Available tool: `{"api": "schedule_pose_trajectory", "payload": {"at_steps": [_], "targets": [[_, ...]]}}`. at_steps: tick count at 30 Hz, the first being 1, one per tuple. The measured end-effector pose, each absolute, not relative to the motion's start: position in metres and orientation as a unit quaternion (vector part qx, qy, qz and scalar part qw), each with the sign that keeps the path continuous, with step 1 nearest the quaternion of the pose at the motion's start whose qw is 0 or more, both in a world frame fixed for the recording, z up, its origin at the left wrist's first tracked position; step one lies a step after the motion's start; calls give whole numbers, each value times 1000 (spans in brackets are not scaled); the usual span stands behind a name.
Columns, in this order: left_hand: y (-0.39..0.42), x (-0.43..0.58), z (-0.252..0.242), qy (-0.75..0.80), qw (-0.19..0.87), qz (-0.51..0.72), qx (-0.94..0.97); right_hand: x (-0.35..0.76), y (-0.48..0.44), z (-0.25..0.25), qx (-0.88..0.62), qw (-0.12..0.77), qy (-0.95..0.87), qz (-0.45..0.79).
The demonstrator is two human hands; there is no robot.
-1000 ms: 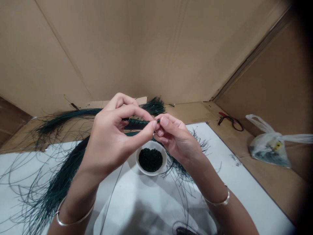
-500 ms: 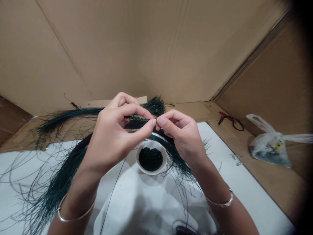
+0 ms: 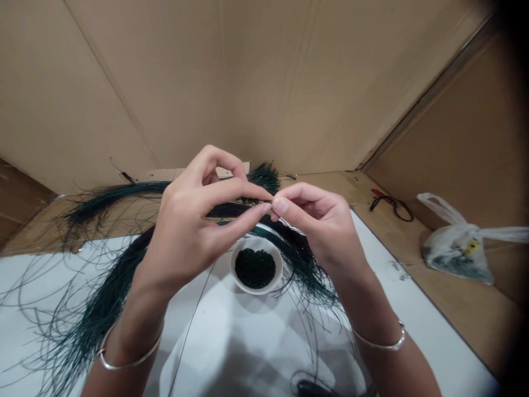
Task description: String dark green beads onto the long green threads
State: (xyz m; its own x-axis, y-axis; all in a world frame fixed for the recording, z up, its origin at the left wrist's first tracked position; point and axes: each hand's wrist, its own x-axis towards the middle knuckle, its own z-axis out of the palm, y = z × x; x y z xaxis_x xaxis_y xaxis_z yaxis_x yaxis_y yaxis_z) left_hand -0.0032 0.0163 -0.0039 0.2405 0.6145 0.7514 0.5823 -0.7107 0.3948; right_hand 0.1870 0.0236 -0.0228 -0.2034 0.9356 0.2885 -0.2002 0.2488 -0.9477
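Note:
My left hand and my right hand meet above a small white bowl of dark green beads. Their thumbs and fingertips pinch together at one point, on what looks like a fine dark green strand; the pinched item is too small to make out. A long bundle of dark green threads sweeps from lower left, passes behind my hands and fans out at the right of the bowl. A second dark green bundle lies farther back.
The threads lie on a white sheet set on a cardboard surface. A cardboard wall rises behind. At the right sit a black and red cable and a knotted plastic bag.
Both hands have risen slightly and moved right, the right hand most, keeping their fingertips pinched together. The thread bundle behind them now shows more above the bowl.

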Motion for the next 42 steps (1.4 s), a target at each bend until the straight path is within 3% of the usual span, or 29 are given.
{"api": "schedule_pose_trajectory", "payload": {"at_steps": [11, 22, 31, 42], "targets": [[14, -7, 0, 371, 24, 492, 787, 201, 29, -21, -322, 544, -578, 516], [15, -4, -3, 363, -41, 514, 776, 206, 32, -23, -316, 542, -579, 521], [14, 6, -6, 379, -88, 520, 760, 190, 33, -30, -254, 584, -494, 592], [14, 16, -10, 344, -61, 492, 798, 182, 31, -32, -232, 626, -453, 591]]}}
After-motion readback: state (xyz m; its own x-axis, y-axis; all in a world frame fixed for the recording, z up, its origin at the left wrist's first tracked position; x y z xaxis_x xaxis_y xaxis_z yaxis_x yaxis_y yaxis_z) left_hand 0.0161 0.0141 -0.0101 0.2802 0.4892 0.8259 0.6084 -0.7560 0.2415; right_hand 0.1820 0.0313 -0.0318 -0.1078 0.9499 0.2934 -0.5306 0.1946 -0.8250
